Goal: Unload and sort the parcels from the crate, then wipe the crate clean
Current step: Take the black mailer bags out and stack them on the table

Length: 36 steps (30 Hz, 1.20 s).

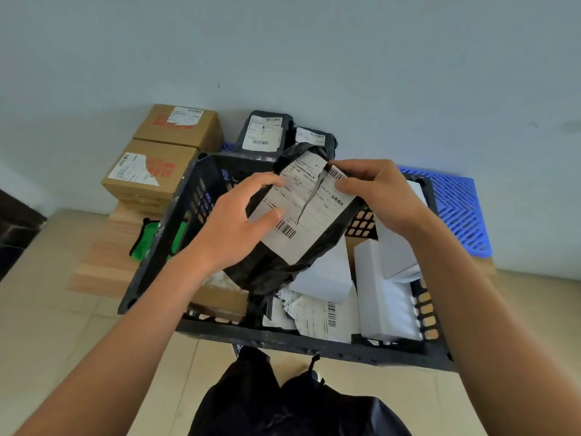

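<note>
Both hands hold a black plastic-bag parcel with a torn white shipping label above the black slotted crate. My left hand grips its left edge, thumb on the label. My right hand pinches the label's upper right corner. Inside the crate lie white boxes, a crumpled white labelled parcel and a brown box. The parcel hides part of the crate's inside.
Two brown cardboard boxes are stacked at the back left against the wall. Two black bag parcels lean behind the crate. A blue plastic grid mat lies at the right, a green cloth left of the crate.
</note>
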### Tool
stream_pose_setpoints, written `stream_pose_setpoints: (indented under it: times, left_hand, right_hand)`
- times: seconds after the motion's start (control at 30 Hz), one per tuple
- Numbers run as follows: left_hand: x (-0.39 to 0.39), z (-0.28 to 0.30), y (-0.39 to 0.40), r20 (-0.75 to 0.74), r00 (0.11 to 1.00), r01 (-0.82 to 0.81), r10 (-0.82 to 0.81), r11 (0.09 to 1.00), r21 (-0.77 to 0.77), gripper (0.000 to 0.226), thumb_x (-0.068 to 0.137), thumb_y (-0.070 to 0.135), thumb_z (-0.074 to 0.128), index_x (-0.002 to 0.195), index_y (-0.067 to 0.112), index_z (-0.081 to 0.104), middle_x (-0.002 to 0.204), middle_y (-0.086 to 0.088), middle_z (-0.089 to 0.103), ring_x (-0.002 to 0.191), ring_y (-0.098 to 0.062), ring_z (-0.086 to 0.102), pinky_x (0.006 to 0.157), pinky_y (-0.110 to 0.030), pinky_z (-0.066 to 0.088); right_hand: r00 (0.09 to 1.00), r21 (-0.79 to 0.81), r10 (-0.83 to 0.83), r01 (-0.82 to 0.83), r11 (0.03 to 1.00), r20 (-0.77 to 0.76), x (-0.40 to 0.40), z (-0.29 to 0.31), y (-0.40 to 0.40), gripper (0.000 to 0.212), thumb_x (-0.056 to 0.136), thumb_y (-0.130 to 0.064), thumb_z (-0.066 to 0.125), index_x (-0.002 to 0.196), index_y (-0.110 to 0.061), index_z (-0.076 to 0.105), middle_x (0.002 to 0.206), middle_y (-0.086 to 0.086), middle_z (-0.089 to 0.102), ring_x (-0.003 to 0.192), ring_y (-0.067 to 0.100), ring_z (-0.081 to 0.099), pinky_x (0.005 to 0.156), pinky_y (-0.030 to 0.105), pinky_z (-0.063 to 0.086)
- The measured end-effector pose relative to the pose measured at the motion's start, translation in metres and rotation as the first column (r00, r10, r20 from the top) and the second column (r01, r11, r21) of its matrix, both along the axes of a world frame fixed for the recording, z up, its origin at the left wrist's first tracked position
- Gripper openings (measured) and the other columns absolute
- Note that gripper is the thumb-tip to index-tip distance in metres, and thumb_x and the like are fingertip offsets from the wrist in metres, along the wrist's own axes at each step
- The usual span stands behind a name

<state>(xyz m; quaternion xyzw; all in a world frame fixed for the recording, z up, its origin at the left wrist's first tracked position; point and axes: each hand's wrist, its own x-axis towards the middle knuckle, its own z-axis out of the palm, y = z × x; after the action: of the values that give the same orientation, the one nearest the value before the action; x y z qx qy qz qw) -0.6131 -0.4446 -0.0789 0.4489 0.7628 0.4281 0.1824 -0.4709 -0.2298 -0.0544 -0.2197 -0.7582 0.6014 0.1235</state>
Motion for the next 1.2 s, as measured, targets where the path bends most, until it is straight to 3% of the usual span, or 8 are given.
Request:
stream_pose_setpoints:
  times: [0.17, 0.27, 0.37, 0.53, 0.67, 0.8, 0.93, 1.2]
  left_hand:
    - [0.01, 0.005, 0.006, 0.119, 0.991, 0.055, -0.056, 0.998, 0.01, 0.029, 0.095, 0.016, 0.07, 0.113, 0.04, 0.067, 0.146, 0.03, 0.045, 0.128, 0.009, 0.049, 0.102, -0.017, 0.04]
    - [0.02, 0.014, 0.011, 0.275, 0.956, 0.096, -0.103, 0.995, 0.039, 0.035, 0.095, 0.007, 0.069, 0.117, 0.034, 0.07, 0.141, 0.018, 0.056, 0.119, -0.004, 0.063, 0.094, -0.025, 0.055]
    - [0.03, 0.02, 0.016, 0.362, 0.921, 0.123, -0.145, 0.989, 0.083, 0.043, 0.094, -0.004, 0.066, 0.121, 0.029, 0.07, 0.127, 0.011, 0.069, 0.113, -0.01, 0.068, 0.087, -0.028, 0.059]
    - [0.04, 0.014, 0.02, 0.418, 0.896, 0.078, -0.153, 0.979, 0.19, 0.047, 0.094, -0.011, 0.062, 0.123, 0.025, 0.07, 0.129, 0.002, 0.071, 0.118, -0.018, 0.068, 0.096, -0.036, 0.057]
    - [0.044, 0.01, 0.025, 0.471, 0.88, -0.04, -0.064, 0.977, 0.207, 0.048, 0.095, -0.01, 0.06, 0.125, 0.026, 0.069, 0.125, 0.004, 0.073, 0.117, -0.014, 0.068, 0.095, -0.032, 0.058]
    - [0.04, 0.01, 0.029, 0.486, 0.871, -0.193, 0.078, 0.962, 0.192, 0.047, 0.096, -0.009, 0.06, 0.127, 0.025, 0.07, 0.119, 0.008, 0.074, 0.109, -0.006, 0.07, 0.088, -0.026, 0.059]
    - [0.035, 0.01, 0.035, 0.491, 0.86, -0.26, 0.141, 0.948, 0.182, 0.046, 0.097, -0.005, 0.061, 0.13, 0.026, 0.069, 0.123, 0.009, 0.071, 0.107, -0.002, 0.069, 0.085, -0.026, 0.06]
    - [0.014, 0.01, 0.057, 0.374, 0.905, -0.286, 0.204, 0.942, 0.177, 0.036, 0.096, 0.008, 0.068, 0.125, 0.029, 0.071, 0.118, 0.015, 0.068, 0.102, 0.008, 0.066, 0.075, -0.023, 0.061]
  right_hand:
    - [0.999, -0.065, -0.018, 0.015, 0.998, -0.044, 0.023, 0.004, 0.013, 0.036, 0.096, -0.001, 0.059, 0.121, -0.022, 0.073, 0.106, 0.003, 0.079, 0.098, 0.023, 0.076, 0.079, 0.035, 0.061]
    - [0.995, -0.087, -0.048, 0.04, 0.995, -0.082, 0.033, 0.005, 0.017, 0.036, 0.095, 0.0, 0.059, 0.12, -0.023, 0.074, 0.11, 0.005, 0.078, 0.102, 0.028, 0.074, 0.086, 0.045, 0.059]
    - [0.986, -0.121, -0.097, 0.081, 0.989, -0.132, 0.04, 0.005, 0.018, 0.034, 0.096, 0.001, 0.059, 0.118, -0.02, 0.074, 0.11, 0.006, 0.077, 0.102, 0.028, 0.074, 0.086, 0.043, 0.059]
    - [0.936, -0.204, -0.266, 0.221, 0.954, -0.232, 0.043, 0.006, 0.013, 0.029, 0.094, -0.012, 0.071, 0.122, -0.019, 0.071, 0.114, 0.002, 0.076, 0.105, 0.023, 0.073, 0.091, 0.04, 0.058]
    - [0.895, -0.111, -0.367, 0.35, 0.93, -0.253, 0.044, 0.005, 0.001, 0.052, 0.093, -0.021, 0.074, 0.143, -0.023, 0.056, 0.13, -0.013, 0.066, 0.111, 0.002, 0.068, 0.088, 0.024, 0.058]
    - [0.918, 0.045, -0.352, 0.366, 0.93, -0.181, 0.047, -0.007, -0.019, 0.067, 0.093, -0.023, 0.073, 0.15, -0.038, 0.043, 0.111, -0.04, 0.06, 0.113, -0.006, 0.062, 0.091, 0.022, 0.056]
    - [0.957, 0.052, -0.26, 0.268, 0.962, -0.125, 0.044, -0.03, -0.037, 0.061, 0.095, -0.027, 0.07, 0.148, -0.046, 0.044, 0.139, -0.013, 0.059, 0.125, 0.01, 0.059, 0.097, 0.04, 0.058]
    - [0.941, 0.036, -0.321, 0.326, 0.945, -0.103, 0.022, -0.037, -0.035, 0.046, 0.101, -0.021, 0.063, 0.145, -0.029, 0.054, 0.137, -0.011, 0.059, 0.122, 0.008, 0.06, 0.093, 0.031, 0.059]
